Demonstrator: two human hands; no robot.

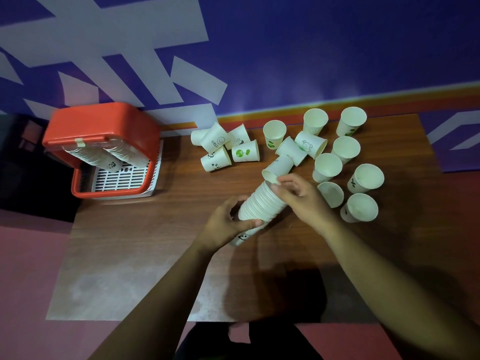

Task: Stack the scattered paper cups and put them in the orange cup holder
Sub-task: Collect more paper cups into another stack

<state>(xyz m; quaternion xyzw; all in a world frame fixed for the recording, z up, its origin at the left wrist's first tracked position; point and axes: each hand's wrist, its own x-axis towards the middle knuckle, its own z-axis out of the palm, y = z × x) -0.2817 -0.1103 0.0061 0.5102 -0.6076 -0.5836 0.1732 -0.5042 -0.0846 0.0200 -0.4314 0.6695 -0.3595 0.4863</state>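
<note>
A tilted stack of white paper cups (259, 203) sits in the middle of the table. My left hand (226, 224) grips its lower end. My right hand (301, 196) rests on the stack's upper end, fingers curled at the rim, beside a single cup (279, 167) lying on its side just past the top. Several loose cups lie tipped over (226, 148) behind the stack. Several more cups stand upright (345, 162) to the right. The orange cup holder (104, 126) stands at the left with stacked cups (104, 155) inside.
The wooden table (155, 242) ends at a front edge near my body. A blue and white patterned wall (285, 48) rises right behind the cups. A white slotted tray (124, 179) sits at the holder's base.
</note>
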